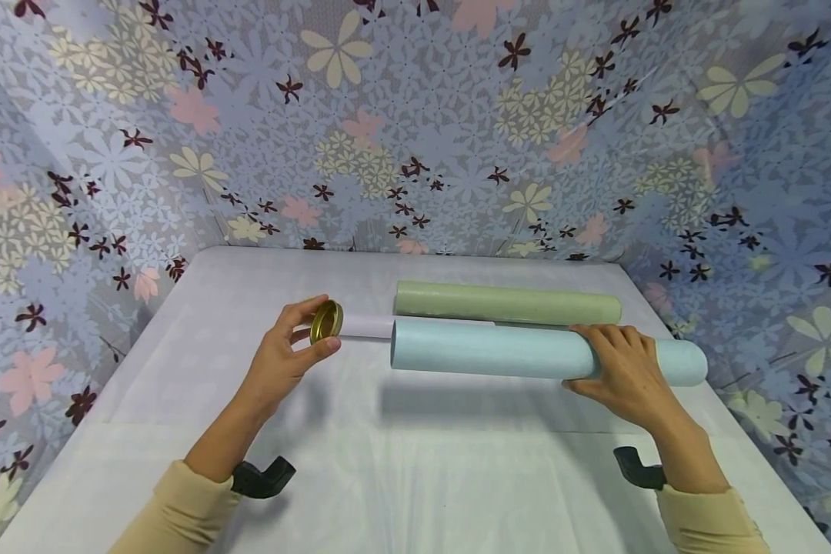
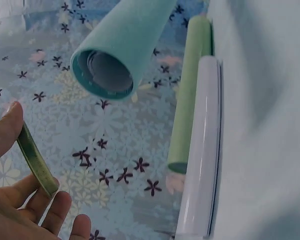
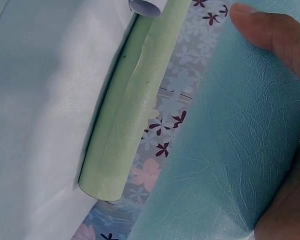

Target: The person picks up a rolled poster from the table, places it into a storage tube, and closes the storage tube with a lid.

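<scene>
My left hand pinches a round gold cap by its edge, thumb on one side and fingers on the other. My right hand grips a light blue cardboard tube near its right end and holds it raised, its shadow on the table below. The tube's left end faces the cap, with a gap between them. In the left wrist view that end of the tube is open, and a rolled sheet shows inside. The other end is closed.
A pale green tube lies across the table behind the blue one. Alongside it lies a white rolled sheet, partly hidden by the blue tube in the head view. The table has a white cover, and floral cloth hangs around it.
</scene>
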Available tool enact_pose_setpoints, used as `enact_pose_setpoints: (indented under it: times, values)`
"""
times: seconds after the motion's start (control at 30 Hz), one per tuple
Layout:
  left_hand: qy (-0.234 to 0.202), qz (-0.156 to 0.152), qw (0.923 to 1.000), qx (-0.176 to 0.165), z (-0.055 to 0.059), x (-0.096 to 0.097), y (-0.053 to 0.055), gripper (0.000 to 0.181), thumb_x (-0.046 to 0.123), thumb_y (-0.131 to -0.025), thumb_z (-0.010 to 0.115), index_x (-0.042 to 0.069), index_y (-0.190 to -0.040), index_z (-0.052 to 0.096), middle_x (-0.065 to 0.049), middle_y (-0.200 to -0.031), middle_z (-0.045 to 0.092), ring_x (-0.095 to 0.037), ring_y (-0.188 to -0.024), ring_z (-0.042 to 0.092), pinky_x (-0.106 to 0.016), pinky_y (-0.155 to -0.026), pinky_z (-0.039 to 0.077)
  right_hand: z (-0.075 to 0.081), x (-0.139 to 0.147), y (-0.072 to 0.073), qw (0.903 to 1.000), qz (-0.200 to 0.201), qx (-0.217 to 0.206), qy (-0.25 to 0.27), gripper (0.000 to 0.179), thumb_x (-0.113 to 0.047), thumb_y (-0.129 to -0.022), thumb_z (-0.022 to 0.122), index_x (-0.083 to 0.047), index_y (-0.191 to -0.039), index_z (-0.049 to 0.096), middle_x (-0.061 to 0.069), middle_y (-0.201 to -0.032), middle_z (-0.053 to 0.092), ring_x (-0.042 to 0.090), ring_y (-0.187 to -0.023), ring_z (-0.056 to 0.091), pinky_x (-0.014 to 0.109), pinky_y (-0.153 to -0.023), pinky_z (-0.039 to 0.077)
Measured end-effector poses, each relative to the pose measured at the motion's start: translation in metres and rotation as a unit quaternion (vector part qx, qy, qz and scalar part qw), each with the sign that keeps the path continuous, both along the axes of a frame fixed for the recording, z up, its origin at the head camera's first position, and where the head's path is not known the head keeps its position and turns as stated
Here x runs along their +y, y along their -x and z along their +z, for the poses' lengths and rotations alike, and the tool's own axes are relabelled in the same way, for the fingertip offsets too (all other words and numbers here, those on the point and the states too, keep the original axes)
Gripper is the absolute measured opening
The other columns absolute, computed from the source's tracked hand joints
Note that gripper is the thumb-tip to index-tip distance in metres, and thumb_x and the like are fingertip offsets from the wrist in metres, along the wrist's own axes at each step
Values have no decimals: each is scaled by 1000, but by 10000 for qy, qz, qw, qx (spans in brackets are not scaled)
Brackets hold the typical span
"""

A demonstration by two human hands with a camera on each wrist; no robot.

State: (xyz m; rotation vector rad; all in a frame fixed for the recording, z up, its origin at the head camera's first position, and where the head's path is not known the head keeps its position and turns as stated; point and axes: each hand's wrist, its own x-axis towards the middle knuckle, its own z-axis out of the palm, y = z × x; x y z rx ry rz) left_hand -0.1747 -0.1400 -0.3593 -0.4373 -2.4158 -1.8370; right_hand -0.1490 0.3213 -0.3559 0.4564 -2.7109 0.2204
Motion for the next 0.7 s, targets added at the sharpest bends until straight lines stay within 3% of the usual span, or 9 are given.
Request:
enact_pose_setpoints:
  times: [0.33,0.57,0.7]
  values:
    - [-762,-256,9962,-330,-5,19,-6,61,16,-89,66,19,-143,39,-7,-137,40,-25,-126,39,-47,-108,32,1,-1,0,10000,-17,-79,48,82,-29,-60,88,-12,-131,49,20,-120,53,43,-109,43,61,-90,26]
    - [-1252,-492,9885,-694,-10,32,-8,59,17,-91,62,21,-144,36,-4,-139,39,-22,-120,48,-20,-94,46,1,-3,1,9999,14,-77,83,82,-28,-60,88,-12,-130,49,20,-121,53,44,-109,43,62,-90,26]
    - [-1615,-603,9812,-865,-11,38,-10,57,17,-93,60,21,-144,35,-3,-138,39,-18,-118,50,-17,-92,45,1,-4,2,9999,51,-56,127,82,-28,-60,88,-12,-130,49,21,-120,52,45,-108,43,62,-90,26]
